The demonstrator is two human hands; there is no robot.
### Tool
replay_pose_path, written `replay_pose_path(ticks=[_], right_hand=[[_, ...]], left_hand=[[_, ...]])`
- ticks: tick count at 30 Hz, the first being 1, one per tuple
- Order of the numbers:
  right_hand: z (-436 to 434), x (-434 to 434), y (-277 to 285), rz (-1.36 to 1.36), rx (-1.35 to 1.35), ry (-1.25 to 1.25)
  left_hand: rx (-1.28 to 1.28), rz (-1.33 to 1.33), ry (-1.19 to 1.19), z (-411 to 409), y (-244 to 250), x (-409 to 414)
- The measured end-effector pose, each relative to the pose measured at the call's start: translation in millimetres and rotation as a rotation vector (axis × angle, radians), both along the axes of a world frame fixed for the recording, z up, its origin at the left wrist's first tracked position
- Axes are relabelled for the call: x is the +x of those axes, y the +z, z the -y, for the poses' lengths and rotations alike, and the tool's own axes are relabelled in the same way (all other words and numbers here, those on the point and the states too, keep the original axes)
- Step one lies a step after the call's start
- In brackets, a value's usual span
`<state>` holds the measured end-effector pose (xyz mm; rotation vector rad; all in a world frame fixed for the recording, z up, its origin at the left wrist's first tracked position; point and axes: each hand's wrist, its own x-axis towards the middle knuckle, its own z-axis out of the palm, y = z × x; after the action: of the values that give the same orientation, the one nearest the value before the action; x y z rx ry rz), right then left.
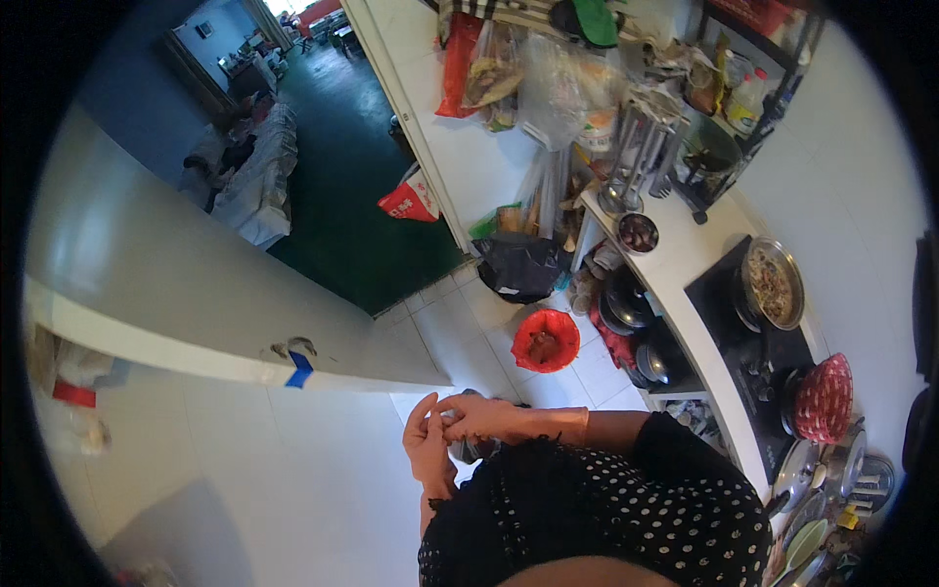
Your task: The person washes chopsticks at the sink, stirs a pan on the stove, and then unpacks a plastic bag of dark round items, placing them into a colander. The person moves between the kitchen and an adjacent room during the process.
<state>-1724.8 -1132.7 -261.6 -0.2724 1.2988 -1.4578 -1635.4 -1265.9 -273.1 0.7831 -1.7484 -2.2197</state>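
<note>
Low in the head view, my left hand (428, 442) is raised with its fingers up, close in front of the dark polka-dot top. Reaching in from the right, my right hand (480, 417) touches the left hand's fingers. A paler covering, perhaps a thin glove, ends in a straight edge on my right forearm. No object shows clearly between the hands, but overlapping fingers hide the space there. Beyond them on the tiled floor stands a bin lined with a red bag (545, 340), with something brownish inside.
An open door (242, 293) stands at left, by a doorway to a green floor (352, 183). On the right, a white counter (678, 282) bears a bowl of dark reddish pieces (637, 233), a pan of food (772, 282) and a red-and-white basket (824, 400). A black bag (519, 265) lies by the doorway.
</note>
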Motion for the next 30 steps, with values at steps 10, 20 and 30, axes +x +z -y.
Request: replay_pose_path(ticks=[10, 20, 30], right_hand=[[95.3, -147.1, 3.5, -0.180, 0.137, -0.179], [186.5, -303.8, -14.8, 0.101, 0.051, -0.235], [304.1, -493.0, -6.1, 0.120, 0.049, 0.104]], left_hand=[[-0.511, 0.249, -0.112, 79.4, 78.0, -135.7], [-0.116, 0.197, -0.180, 154.0, 41.2, -222.0], [-0.072, 0.287, 0.090, 230.5, 62.0, -383.8]])
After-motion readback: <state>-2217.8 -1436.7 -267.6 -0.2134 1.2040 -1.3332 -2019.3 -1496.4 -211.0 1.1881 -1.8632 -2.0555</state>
